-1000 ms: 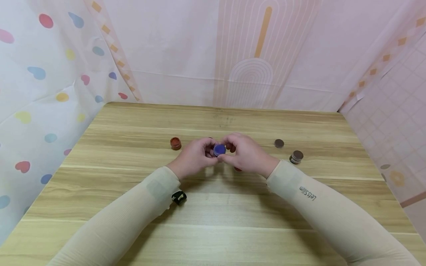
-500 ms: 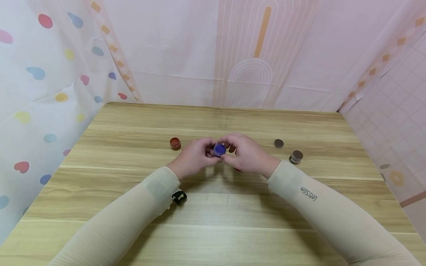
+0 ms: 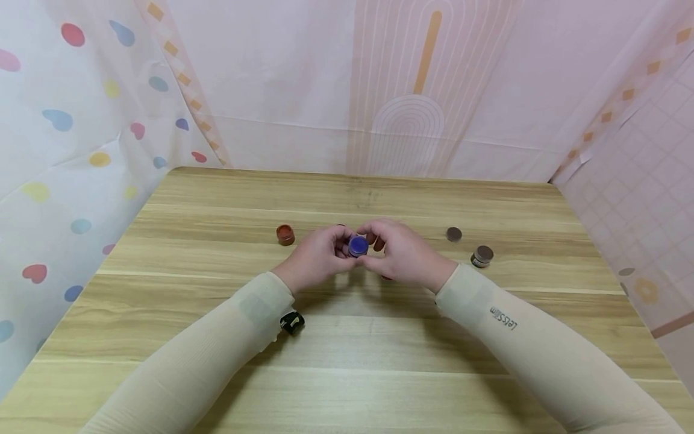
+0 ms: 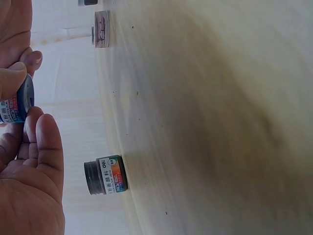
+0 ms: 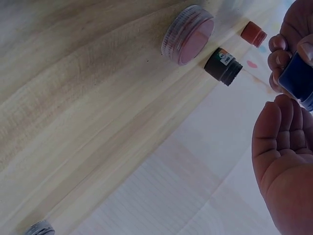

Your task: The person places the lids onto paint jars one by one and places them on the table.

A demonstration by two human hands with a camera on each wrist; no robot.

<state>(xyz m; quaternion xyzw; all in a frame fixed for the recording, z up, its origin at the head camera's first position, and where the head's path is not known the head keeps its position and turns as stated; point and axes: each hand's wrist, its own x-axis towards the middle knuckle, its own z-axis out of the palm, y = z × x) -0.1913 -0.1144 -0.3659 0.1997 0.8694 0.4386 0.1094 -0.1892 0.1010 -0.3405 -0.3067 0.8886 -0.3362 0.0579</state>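
Observation:
A small paint jar (image 3: 358, 246) with a blue top is raised above the table between both hands. My left hand (image 3: 314, 259) grips it with thumb and fingers. My right hand (image 3: 401, 253) curls in from the other side, thumb and fingertips at the jar's rim. The left wrist view shows the label on the blue paint jar (image 4: 12, 108), whose upper end is cut off. Seen from the right wrist, the jar's dark blue body (image 5: 297, 78) sits between the fingers. A black paint jar (image 4: 111, 175), mostly hidden by the hands in the head view, stands behind them.
An orange-red paint jar (image 3: 285, 234) stands at left on the wooden table (image 3: 347, 374). At right are a brown-topped jar (image 3: 482, 256) and a brown disc (image 3: 454, 234). A clear-rimmed reddish lid (image 5: 188, 35) lies near the right hand. A black item (image 3: 292, 322) shows by the left cuff.
Both hands stay almost in place around the blue paint jar. The right hand's fingers shift slightly at its rim. Nothing else on the table visibly moves.

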